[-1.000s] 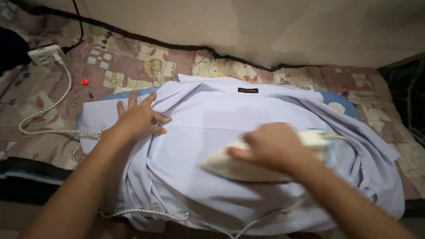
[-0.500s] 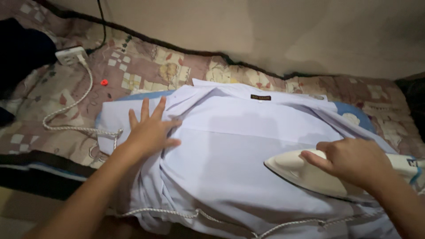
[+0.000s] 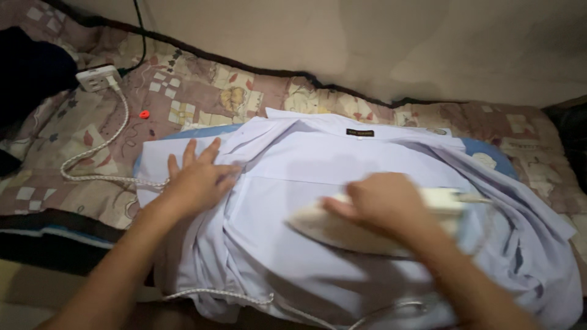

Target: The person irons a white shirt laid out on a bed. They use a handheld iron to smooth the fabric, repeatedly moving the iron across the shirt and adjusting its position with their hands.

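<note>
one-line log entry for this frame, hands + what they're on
left hand: flat on shirt, pinning it | right hand: gripping iron, on shirt back | cord: runs to power strip

The iron (image 3: pixel 367 229) is smeared by motion blur, and its handle is covered by the right hand (image 3: pixel 382 201), itself blurred. Both forearms are cut off by the bottom edge. The shirt (image 3: pixel 318 165) label's print is too small to be read. The cord (image 3: pixel 220 294) is lost under the shirt hem.

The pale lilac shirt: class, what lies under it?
A blue pad shows past the pale lilac shirt at both ends, on a patterned quilt. How far the pad runs beneath is covered. On top: a white iron.
</note>
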